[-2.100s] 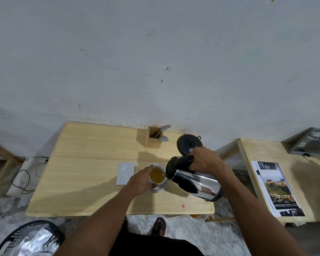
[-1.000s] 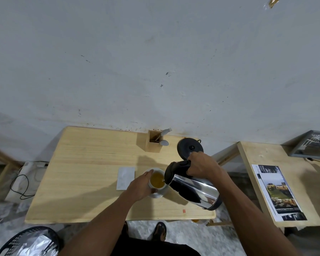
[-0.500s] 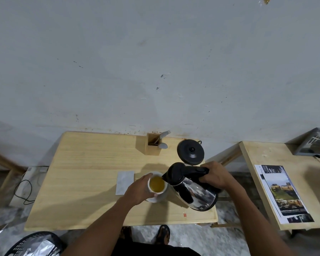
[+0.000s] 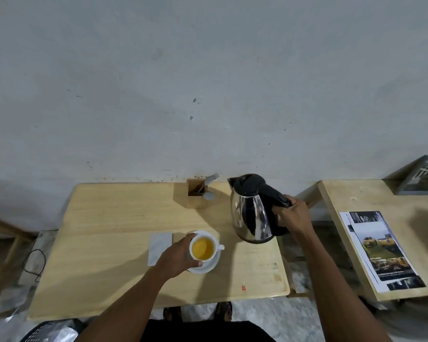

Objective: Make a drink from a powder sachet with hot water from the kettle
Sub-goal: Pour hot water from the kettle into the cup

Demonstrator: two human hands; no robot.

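A white cup (image 4: 216,245) filled with orange-yellow liquid sits on a white saucer (image 4: 205,267) near the middle of the wooden table (image 4: 109,243). My left hand (image 4: 177,257) wraps around the cup's left side. The steel kettle (image 4: 251,213) with its black lid and handle stands upright at the table's right rear, and my right hand (image 4: 290,215) grips its handle. I cannot tell whether the kettle rests on its base, which is hidden under it. A flat white sachet (image 4: 160,244) lies just left of the cup.
A wooden holder (image 4: 195,193) with a fork and spoon stands at the back by the wall. A second table (image 4: 381,230) on the right carries a printed sheet (image 4: 378,250) and a framed picture (image 4: 423,178). A bin (image 4: 47,333) sits at lower left, cables on the floor.
The kettle went from tilted over the cup to upright, and moved back and right to where the black base stood. My left hand has stayed on the cup.
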